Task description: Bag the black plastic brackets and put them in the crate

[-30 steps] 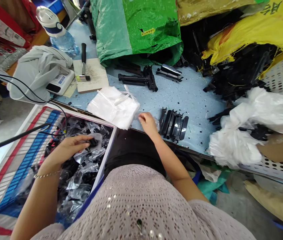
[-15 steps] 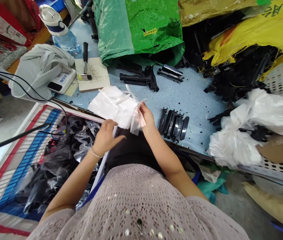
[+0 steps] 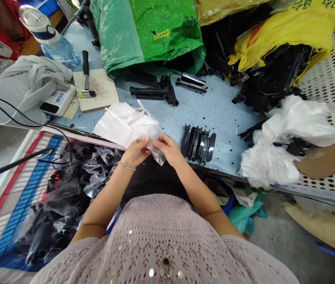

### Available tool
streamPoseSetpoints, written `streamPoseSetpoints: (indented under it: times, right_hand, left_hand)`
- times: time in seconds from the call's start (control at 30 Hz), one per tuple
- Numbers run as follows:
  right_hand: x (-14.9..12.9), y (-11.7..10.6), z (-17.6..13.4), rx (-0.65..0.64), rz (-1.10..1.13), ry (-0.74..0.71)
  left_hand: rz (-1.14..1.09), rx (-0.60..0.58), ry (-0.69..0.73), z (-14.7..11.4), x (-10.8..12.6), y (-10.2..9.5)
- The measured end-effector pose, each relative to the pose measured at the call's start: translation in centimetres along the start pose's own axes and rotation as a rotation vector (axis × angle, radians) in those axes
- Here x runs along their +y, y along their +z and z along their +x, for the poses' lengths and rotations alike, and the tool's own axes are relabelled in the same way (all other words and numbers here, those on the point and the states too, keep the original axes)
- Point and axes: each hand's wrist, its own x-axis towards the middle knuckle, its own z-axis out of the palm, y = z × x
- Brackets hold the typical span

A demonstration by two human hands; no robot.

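Note:
A small clear plastic bag (image 3: 158,156) is pinched between my two hands at the table's front edge. My left hand (image 3: 138,151) is closed on its left side, thumb and fingers together. My right hand (image 3: 169,150) grips the bag from the right. Just behind my hands lies a stack of flat white plastic bags (image 3: 117,124). To the right of my right hand, several black plastic parts (image 3: 198,144) stand in a row on the blue speckled table (image 3: 223,118). More black parts (image 3: 155,92) lie loose farther back.
At left sit a brush (image 3: 86,75) on a board (image 3: 108,92), a white device (image 3: 58,98) and a water bottle (image 3: 49,39). A green sack (image 3: 144,35) and a yellow sack (image 3: 285,35) stand behind. Below left, a striped bag (image 3: 16,205) holds bagged black parts. Crumpled white plastic (image 3: 274,157) lies right.
My left hand has moved right and up from the front edge, closing on the bag that my right hand holds. The hands are now together. The view has shifted slightly.

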Motion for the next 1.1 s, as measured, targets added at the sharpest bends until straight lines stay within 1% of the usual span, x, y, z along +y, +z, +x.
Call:
streamPoseSetpoints:
  times: [0.03, 0.07, 0.13, 0.17, 0.23, 0.3, 0.37, 0.4, 0.47, 0.53, 0.6, 0.67, 0.73, 0.8, 0.83, 0.87, 0.9, 0.93, 1.0, 1.03, 1.07, 1.1]
  right_hand:
    - [-0.2, -0.6, -0.2, 0.03, 0.068, -0.021]
    - [-0.4, -1.3, -0.3, 0.059, 0.139, -0.033]
    - [-0.9, -2.6, -0.7, 0.102, 0.193, -0.041]
    - [-1.1, -3.1, -0.9, 0.109, 0.152, -0.041]
    - [-1.2, -3.1, -1.5, 0.088, -0.033, -0.042]
    - [-1.0, -2.3, -1.9, 0.039, -0.236, -0.067]
    - [-0.6, -1.4, -2.0, -0.018, -0.332, -0.088]
    - [-0.5, -1.1, -2.0, -0.034, -0.312, -0.082]
    - [-0.3, -1.0, -1.8, -0.018, -0.145, -0.033]
    - [0.0, -1.3, -1.8, 0.039, 0.069, 0.027]
    - [0.3, -1.5, -1.8, 0.082, 0.184, 0.07]
    - [0.6, -1.4, -1.8, 0.094, 0.167, 0.085]
    - [0.9, -1.3, -1.7, 0.139, 0.109, 0.059]
    - [0.8, -1.6, -1.6, 0.229, 0.067, -0.004]
    - [0.4, -2.1, -1.6, 0.266, 0.038, -0.037]
    - [-0.2, -2.7, -1.6, 0.278, -0.021, -0.068]
    - [-1.1, -3.6, -1.7, 0.247, -0.131, -0.1]
    - [-2.1, -4.6, -1.9, 0.176, -0.298, -0.136]
    - [-4.7, -7.1, -1.9, -0.024, -0.743, -0.218]
    - [-6.0, -8.4, -1.7, -0.122, -0.98, -0.259]
    - [-7.2, -9.7, -1.2, -0.165, -1.189, -0.284]
    - [-8.3, -10.8, -0.6, -0.2, -1.375, -0.27]
  left_hand:
    - [-0.029, -0.002, -0.029, 0.0, 0.1, -0.2]
    - [-0.048, 0.012, -0.027, 0.0, 0.3, -0.4]
    - [-0.042, 0.064, 0.039, -0.1, 0.5, -0.8]
    - [-0.024, 0.09, 0.081, -0.1, 0.4, -0.9]
    - [0.024, 0.11, 0.133, -0.3, 0.1, -0.3]
    - [0.06, 0.058, 0.111, -0.4, -0.4, 0.7]
    - [0.045, -0.033, 0.033, -0.5, -0.7, 1.7]
    - [0.021, -0.067, -0.004, -0.6, -0.7, 2.0]
    - [-0.038, -0.084, -0.025, -0.8, -0.3, 2.0]
    - [-0.047, -0.061, 0.024, -0.9, 0.1, 1.7]
    - [0.017, -0.031, 0.079, -1.1, 0.3, 1.5]
    - [0.123, -0.015, 0.115, -1.2, 0.1, 1.6]
    - [0.22, -0.022, 0.179, -1.4, -0.1, 1.7]
    - [0.34, -0.046, 0.3, -1.7, 0.1, 1.6]
    - [0.439, -0.065, 0.369, -2.0, 0.5, 1.3]
    - [0.572, -0.094, 0.434, -2.3, 1.0, 1.0]
    - [0.733, -0.131, 0.488, -2.6, 1.5, 0.6]
    - [0.903, -0.17, 0.528, -2.9, 2.1, 0.1]
    - [1.194, -0.237, 0.578, -3.2, 3.1, -0.7]
    - [1.295, -0.25, 0.591, -3.2, 3.4, -0.9]
    - [1.363, -0.245, 0.602, -3.2, 3.6, -1.0]
    - [1.407, -0.232, 0.607, -3.1, 3.6, -1.0]
